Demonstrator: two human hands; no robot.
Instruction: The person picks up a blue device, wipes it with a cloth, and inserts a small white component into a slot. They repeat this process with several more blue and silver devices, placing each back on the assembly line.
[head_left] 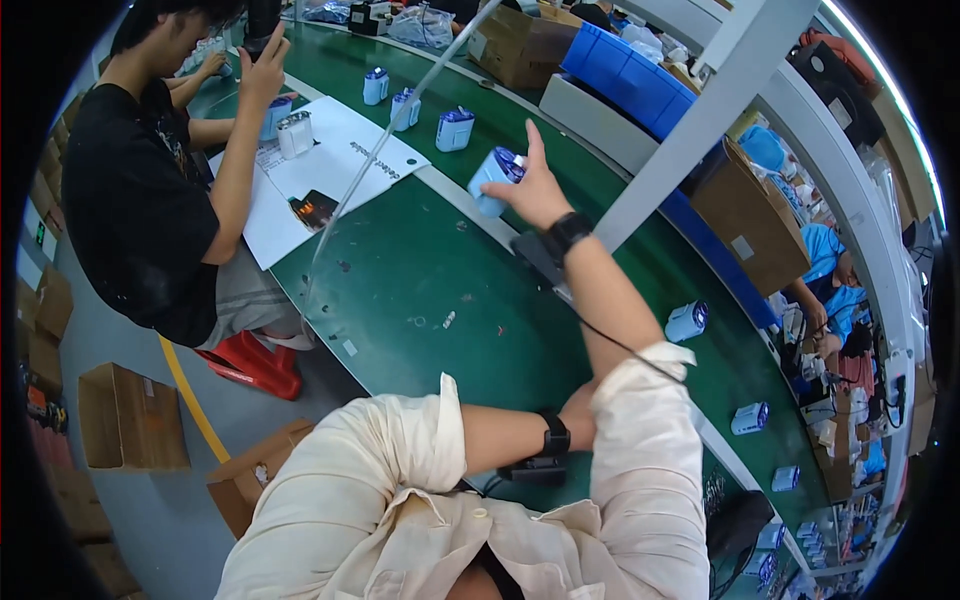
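Note:
My right hand [540, 196] reaches out over the edge of the green belt, around a boxy light-blue device [489, 195] with a purple top. The thumb lies across its near side, while the index finger points straight up past it; the other fingers are hidden. Slightly tilted, the device overlaps the metal strip beside the belt. My left hand [579, 418] is low over the green table [430, 290], passing behind my right arm, so its fingers do not show. Both wrists wear black bands, and a dark cable runs along my right forearm.
Similar devices stand on the belt, some beyond my right hand [455, 130], others to the right [686, 321]. A co-worker [140, 200] sits left by a white sheet [275, 215]. A grey post [690, 140] rises near my right hand. Cardboard boxes [130, 420] line the floor.

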